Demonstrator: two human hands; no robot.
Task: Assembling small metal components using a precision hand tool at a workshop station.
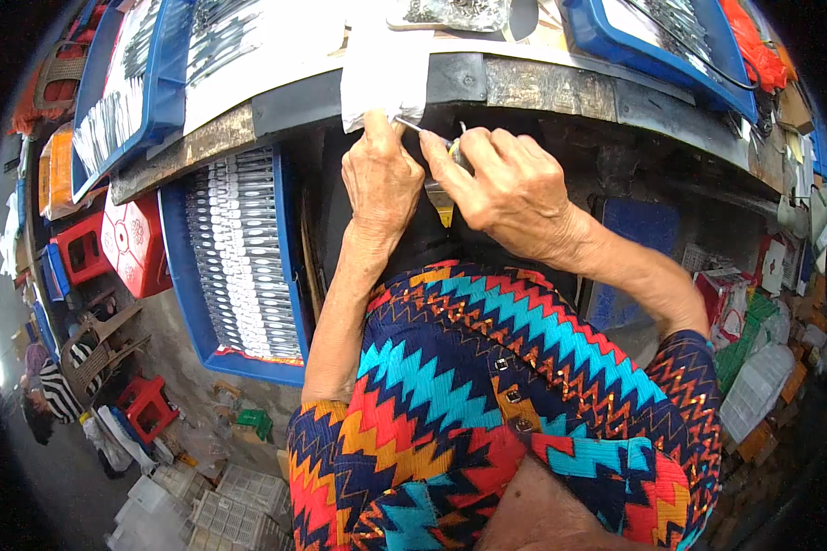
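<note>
My left hand (381, 174) is closed at the table's front edge, its fingertips pinched against a white cloth or paper strip (386, 73) that hangs over the edge. Whatever else those fingers grip is hidden. To its right, my right hand (505, 188) is closed with thumb and fingers together. A thin metal piece (410, 124) sticks out from its thumb toward my left fingertips. Part of a rounded, yellowish thing shows behind the right fingers, too covered to name.
A worn table edge (551, 87) runs across. Blue trays of slim metal pieces stand on it at the left (161, 101) and right (652, 46). Another blue tray (291, 266) of metal pieces sits lower left. Red stools (147, 409), plastic crates (239, 505) and a seated person (60, 390) are beyond.
</note>
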